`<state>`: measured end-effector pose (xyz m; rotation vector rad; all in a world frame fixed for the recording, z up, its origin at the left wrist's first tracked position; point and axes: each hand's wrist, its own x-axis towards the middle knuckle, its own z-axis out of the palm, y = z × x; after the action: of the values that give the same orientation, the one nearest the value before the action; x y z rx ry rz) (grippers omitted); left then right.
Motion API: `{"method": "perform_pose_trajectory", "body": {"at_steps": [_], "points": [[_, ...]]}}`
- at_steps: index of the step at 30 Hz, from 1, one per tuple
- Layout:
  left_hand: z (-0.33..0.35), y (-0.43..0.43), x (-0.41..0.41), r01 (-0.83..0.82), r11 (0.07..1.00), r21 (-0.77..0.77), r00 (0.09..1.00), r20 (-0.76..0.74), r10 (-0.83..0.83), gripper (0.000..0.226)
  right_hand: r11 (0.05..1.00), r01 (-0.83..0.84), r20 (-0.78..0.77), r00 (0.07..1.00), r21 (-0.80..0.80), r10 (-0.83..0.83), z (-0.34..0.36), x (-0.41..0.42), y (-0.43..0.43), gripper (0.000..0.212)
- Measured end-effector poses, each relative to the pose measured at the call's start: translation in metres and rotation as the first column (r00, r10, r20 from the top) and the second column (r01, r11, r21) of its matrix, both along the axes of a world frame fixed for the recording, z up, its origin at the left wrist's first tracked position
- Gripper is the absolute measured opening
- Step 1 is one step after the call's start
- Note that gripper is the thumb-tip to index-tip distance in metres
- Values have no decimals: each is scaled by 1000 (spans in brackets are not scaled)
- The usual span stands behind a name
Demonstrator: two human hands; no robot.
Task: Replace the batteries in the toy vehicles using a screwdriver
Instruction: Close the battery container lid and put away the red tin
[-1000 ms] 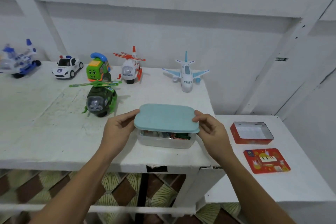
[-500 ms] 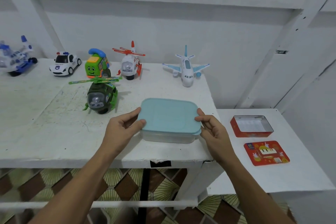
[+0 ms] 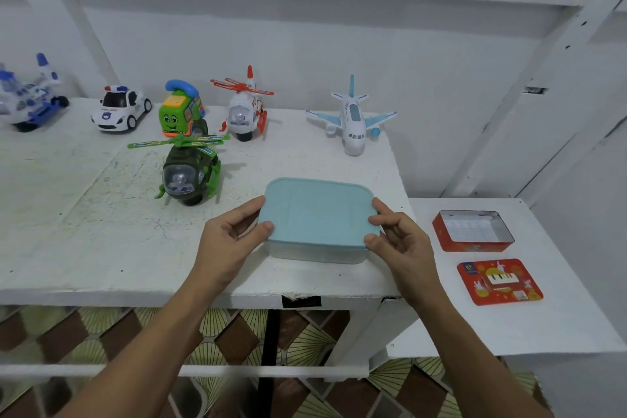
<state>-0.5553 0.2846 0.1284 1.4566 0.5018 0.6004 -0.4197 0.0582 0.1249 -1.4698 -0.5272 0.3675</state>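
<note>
We record the toy vehicles on the white table (image 3: 84, 241) from the left: a blue-and-white aircraft (image 3: 25, 100), a police car (image 3: 120, 109), a green bus (image 3: 179, 112), and, nearer us, a green helicopter (image 3: 190, 173). All stand upright and none is opened. We judge them to be light, hollow plastic, with thin rotor blades and wings that may snap. Each should be taken by the body, not by those parts.

The left hand (image 3: 230, 241) pinches the left edge of the teal lid (image 3: 319, 210), thumb on the near corner and fingers curled at the side. Behind it stands an orange-and-white helicopter (image 3: 246, 112). The lid sits on a clear plastic box (image 3: 315, 255) at the table's front right. Its contents cannot be made out. We judge the lid to be flexible and press-fitted, so it is best lifted at a corner while the base is held down. The box is light and may slide on the painted top. A white airliner (image 3: 353, 119) stands beyond it.

The right hand (image 3: 397, 238) pinches the lid's right edge in the same way. On the lower side table (image 3: 509, 329) lie an open red tin (image 3: 471, 231) and its printed lid (image 3: 498, 282), apart from each other. We see no screwdriver or batteries.
</note>
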Motion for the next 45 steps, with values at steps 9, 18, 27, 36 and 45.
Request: {"method": "perform_pose_trajectory", "body": {"at_steps": [9,18,27,36,45], "points": [[16,18,2,113,994,-7,988,-107,-113,40,993,0,90,996,-119,10,5,7,-1,43],[42,34,12,350,934,-73,871,-343,-353,73,976,-149,-137,982,-160,127,18,17,0,59],[60,42,28,434,860,-268,703,-496,-509,93,930,-205,-189,970,-306,152,36,40,8,67],[54,49,35,410,851,-327,695,-492,-524,90,962,-185,-309,944,-201,117,33,43,10,53],[48,54,34,442,834,-330,713,-436,-550,91,964,-84,-331,944,-251,-4,32,42,20,48]]}}
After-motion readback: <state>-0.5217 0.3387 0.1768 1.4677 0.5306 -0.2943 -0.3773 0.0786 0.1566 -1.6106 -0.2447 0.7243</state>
